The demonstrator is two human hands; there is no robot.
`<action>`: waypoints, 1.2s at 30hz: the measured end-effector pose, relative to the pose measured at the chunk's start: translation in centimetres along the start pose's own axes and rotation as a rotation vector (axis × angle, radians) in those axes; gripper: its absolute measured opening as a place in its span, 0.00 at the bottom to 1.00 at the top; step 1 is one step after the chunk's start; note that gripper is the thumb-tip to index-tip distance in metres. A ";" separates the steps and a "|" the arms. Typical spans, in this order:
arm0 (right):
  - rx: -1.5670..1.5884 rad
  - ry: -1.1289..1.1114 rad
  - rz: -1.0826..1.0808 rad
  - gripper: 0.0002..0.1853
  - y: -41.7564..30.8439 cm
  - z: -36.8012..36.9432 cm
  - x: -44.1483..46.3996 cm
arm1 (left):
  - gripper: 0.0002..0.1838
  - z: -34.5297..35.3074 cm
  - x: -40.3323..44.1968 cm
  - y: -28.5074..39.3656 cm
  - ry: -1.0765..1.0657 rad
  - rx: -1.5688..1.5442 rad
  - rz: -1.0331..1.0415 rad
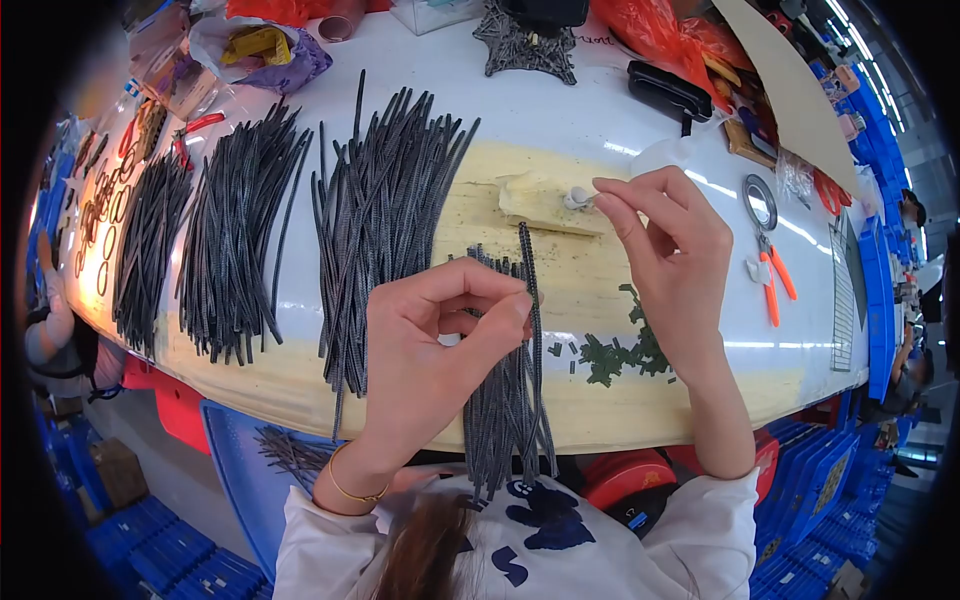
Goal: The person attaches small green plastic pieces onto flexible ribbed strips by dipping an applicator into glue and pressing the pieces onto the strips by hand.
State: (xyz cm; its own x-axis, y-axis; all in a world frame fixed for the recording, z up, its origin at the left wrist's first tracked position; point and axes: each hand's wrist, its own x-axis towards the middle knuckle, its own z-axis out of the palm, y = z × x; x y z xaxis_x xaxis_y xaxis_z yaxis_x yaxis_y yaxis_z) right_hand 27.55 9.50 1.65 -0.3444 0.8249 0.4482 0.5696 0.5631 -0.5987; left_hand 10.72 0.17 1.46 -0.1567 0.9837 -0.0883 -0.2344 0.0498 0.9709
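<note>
My left hand is closed, thumb and forefinger pinched together around a thin black textured strip. The strip's upper end rises above the fingers, and its lower part runs down over a bundle of similar black strips at the table's front edge. With thumb and forefinger pressed together, my right hand is closed at a small white thing; what exactly the fingertips grip is too small to tell. That white thing lies against a pale yellow block on the yellowed tabletop. Small dark green pieces lie scattered below my right hand.
Several piles of black strips cover the table's left side. Orange-handled pliers and a tape roll lie at right. A black case, red bags and a heap of grey pieces stand at the back.
</note>
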 end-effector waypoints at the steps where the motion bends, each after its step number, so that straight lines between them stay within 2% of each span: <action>1: -0.048 0.010 -0.021 0.05 -0.2 -0.1 -0.1 | 0.04 0.0 0.0 0.0 0.013 0.017 0.008; 7: 0.159 0.194 -0.029 0.05 -1.9 -0.4 -0.8 | 0.04 0.2 0.0 0.0 0.054 -0.007 0.019; 11: 0.846 0.003 0.191 0.05 -3.8 0.4 -2.3 | 0.04 0.2 0.1 0.2 0.054 0.008 0.015; 17: 0.883 -0.059 0.176 0.06 -3.5 0.0 -2.4 | 0.03 0.2 0.1 0.0 0.050 0.012 0.028; 22: 0.830 -0.169 0.257 0.08 -3.8 -0.8 -2.1 | 0.03 0.1 0.1 0.0 0.046 0.017 0.010; 26: 0.024 0.053 -0.067 0.08 -2.1 -0.6 -1.0 | 0.04 0.1 0.1 0.0 0.039 0.011 0.010; 32: -0.213 0.066 -0.189 0.07 -1.1 -0.3 -0.4 | 0.05 -0.1 0.0 0.4 0.029 -0.131 -0.072; 36: 0.875 -0.065 0.069 0.06 -2.9 -0.1 -2.1 | 0.05 -0.4 0.3 0.3 -0.021 -0.185 -0.113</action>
State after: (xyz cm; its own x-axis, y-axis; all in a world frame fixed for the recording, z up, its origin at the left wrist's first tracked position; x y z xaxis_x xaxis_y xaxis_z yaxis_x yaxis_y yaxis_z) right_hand 26.71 6.10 2.54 -0.3870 0.8447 0.3697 -0.1767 0.3256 -0.9288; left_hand 10.22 0.36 1.65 -0.0996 0.9772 -0.1874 -0.4220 0.1291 0.8974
